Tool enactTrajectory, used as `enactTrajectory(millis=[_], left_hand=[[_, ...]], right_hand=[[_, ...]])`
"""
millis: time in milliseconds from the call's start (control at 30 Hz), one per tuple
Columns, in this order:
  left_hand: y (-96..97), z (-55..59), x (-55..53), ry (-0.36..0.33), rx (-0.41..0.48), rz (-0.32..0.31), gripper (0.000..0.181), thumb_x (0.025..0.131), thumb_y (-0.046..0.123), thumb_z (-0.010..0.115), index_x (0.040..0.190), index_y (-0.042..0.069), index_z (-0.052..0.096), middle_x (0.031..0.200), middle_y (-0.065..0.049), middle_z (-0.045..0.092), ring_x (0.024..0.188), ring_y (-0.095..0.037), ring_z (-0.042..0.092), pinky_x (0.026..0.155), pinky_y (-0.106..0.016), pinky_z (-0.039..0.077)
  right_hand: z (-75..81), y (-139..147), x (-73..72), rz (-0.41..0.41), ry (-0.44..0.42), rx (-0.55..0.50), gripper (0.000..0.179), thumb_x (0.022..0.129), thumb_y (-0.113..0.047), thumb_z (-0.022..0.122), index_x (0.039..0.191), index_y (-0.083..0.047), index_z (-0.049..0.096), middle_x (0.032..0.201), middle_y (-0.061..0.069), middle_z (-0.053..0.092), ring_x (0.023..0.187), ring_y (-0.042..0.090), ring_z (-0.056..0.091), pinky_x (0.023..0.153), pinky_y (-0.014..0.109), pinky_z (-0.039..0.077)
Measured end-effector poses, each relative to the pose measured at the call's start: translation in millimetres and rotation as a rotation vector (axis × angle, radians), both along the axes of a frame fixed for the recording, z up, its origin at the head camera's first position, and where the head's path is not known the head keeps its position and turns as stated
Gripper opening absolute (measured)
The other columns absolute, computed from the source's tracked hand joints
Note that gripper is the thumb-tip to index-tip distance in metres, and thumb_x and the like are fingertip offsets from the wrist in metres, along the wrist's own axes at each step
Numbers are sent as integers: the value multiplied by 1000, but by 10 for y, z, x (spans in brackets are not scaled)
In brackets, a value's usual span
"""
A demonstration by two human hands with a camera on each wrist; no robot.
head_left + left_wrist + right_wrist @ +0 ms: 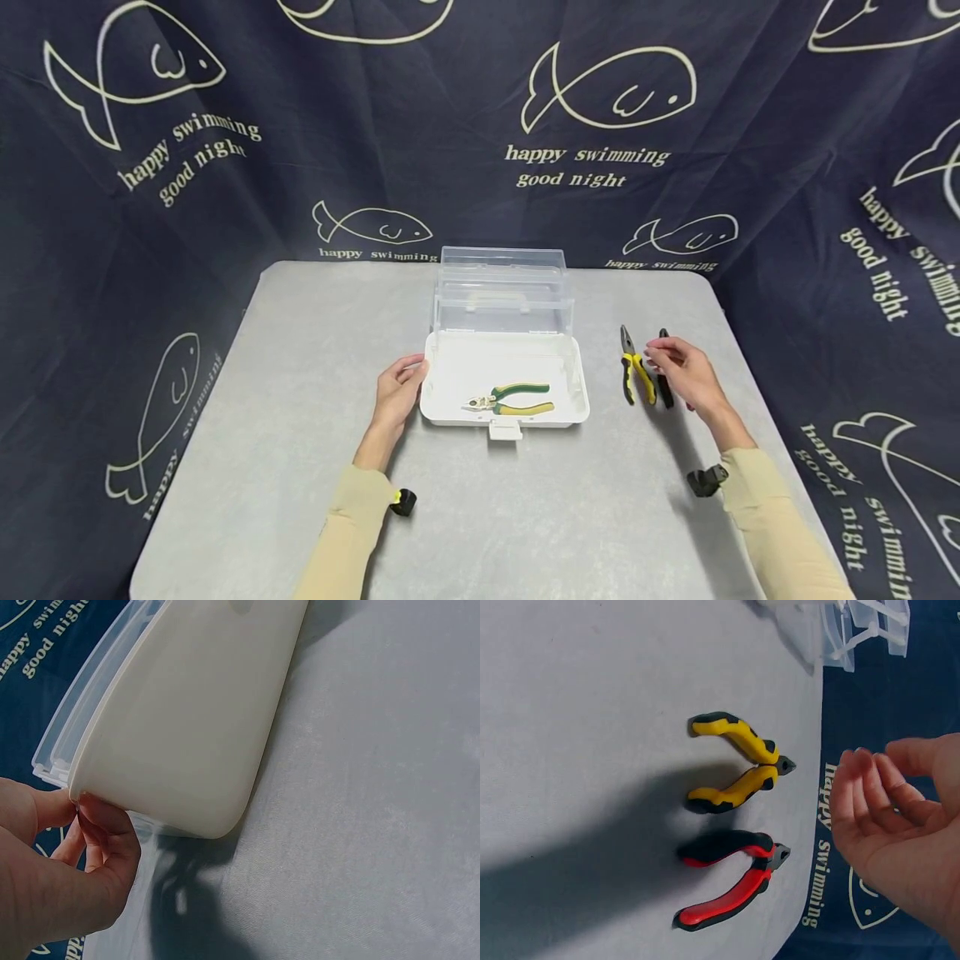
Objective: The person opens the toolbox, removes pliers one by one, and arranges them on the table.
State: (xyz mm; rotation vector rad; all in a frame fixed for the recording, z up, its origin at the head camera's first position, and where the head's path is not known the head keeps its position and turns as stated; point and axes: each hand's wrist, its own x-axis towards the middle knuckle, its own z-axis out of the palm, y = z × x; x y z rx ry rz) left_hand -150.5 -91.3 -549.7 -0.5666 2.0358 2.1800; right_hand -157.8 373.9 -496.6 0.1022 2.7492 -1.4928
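A white plastic box (495,358) stands on the table with its clear, tiered lid (502,287) raised at the back. Inside it, near the front wall, lie green-and-yellow pliers (525,388). My left hand (397,392) pinches the box's left rim between thumb and fingers, as the left wrist view shows. My right hand (690,375) hovers over the tools right of the box, fingers loosely bent and holding nothing. Below it lie yellow-and-black pliers (742,739) and red-and-black pliers (727,904), side by side. In the head view the hand partly covers the red-and-black pair.
The grey table (315,350) has a dark fish-print curtain (465,125) at its back and sides. A small black camera (403,502) is worn on the left wrist, and another camera (707,481) on the right.
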Motion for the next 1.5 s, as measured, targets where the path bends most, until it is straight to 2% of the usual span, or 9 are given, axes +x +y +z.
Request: enactTrajectory(millis=[100,233,500,733,800,967,1200,1400,1500], left_hand=[[-2,3,-1,-2,2,-2,30,100,18,69,128,4,68,101,-13,72,78,-14,63,62,-21,50],[0,3,2,-3,6,-5,31,101,18,69,128,4,68,105,-17,72,80,-15,64,62,-21,50],[7,3,1,3,5,1,30,100,18,69,127,4,68,106,-19,72,80,-16,64,61,-21,50],[-4,9,3,8,14,-1,30,101,18,68,128,4,68,103,-16,72,81,-16,63,63,-21,50],[-8,9,4,8,13,-1,30,101,17,68,128,4,68,104,-15,72,82,-16,63,63,-21,51],[-8,3,-1,0,-3,-5,32,100,18,69,129,3,67,103,-12,72,80,-13,63,63,-20,50],[-15,-17,3,9,3,6,32,100,18,69,128,2,67,101,-11,73,80,-12,64,64,-21,51],[-17,-35,11,-6,28,-5,32,100,17,69,129,3,67,101,-10,72,78,-11,63,64,-21,51],[-18,-35,7,1,29,-1,32,100,18,70,129,3,67,99,-8,72,78,-11,63,64,-21,51]], right_hand=[[30,-53,-19,18,14,-47,36,107,-18,58,125,13,59,104,12,72,86,1,67,77,21,57],[55,-137,-38,43,25,-90,35,106,-16,59,122,15,59,93,-7,70,82,0,66,74,18,56],[99,-302,-72,109,36,-122,33,106,-14,59,121,15,60,94,-4,71,82,2,68,74,19,57],[146,-501,-95,202,76,-67,27,105,-10,60,120,12,63,108,27,70,84,3,68,77,24,58],[149,-552,-104,231,84,-60,25,105,-9,60,119,11,63,110,31,69,85,6,69,77,26,58],[132,-673,-126,277,98,-62,22,103,-6,61,118,9,65,107,30,70,87,19,72,76,26,58],[61,-843,-192,325,74,-57,21,103,-8,63,116,8,66,104,26,71,86,33,71,75,26,57],[109,-999,-131,295,175,44,14,101,-6,65,111,2,71,99,16,74,84,24,69,74,20,53],[178,-1114,-98,334,205,75,14,102,-9,65,111,-1,72,100,10,74,86,22,68,77,21,53]])
